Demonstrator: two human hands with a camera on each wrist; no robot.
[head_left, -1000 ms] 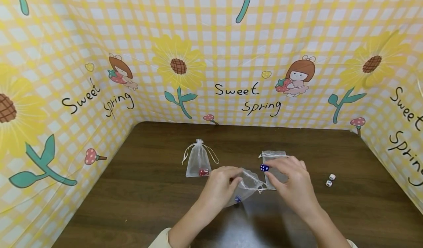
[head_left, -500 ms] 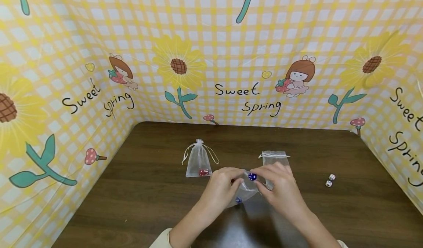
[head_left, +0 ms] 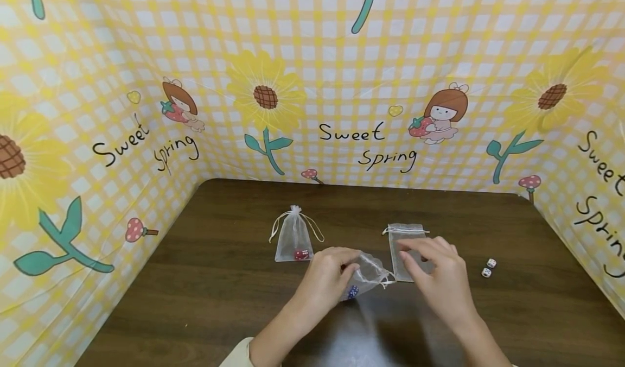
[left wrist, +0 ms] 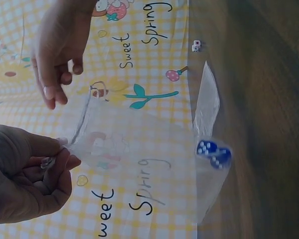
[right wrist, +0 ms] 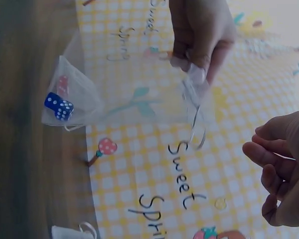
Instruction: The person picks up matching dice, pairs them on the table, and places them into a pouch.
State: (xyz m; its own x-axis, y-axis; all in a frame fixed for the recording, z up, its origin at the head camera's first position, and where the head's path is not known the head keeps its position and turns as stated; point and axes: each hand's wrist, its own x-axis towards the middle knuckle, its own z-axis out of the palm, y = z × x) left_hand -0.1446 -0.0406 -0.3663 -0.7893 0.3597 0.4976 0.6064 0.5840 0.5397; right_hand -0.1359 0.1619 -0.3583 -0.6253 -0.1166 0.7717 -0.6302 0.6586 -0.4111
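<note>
Blue dice (right wrist: 59,106) are now gathered at the bottom of the mesh pouch (left wrist: 124,124), its rim pinched by the left hand (head_left: 327,272); one has just been released by the right hand (head_left: 441,274), left empty with fingers parted. Filling appears complete.

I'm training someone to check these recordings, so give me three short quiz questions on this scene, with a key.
1. Pick one: the loose dice on the table are A) red; B) white; C) green.
2. True or false: the right hand holds nothing.
3. What lies inside the bag that the left hand pinches near its mouth?

Key: 1. B. 2. True. 3. Two blue dice.
</note>
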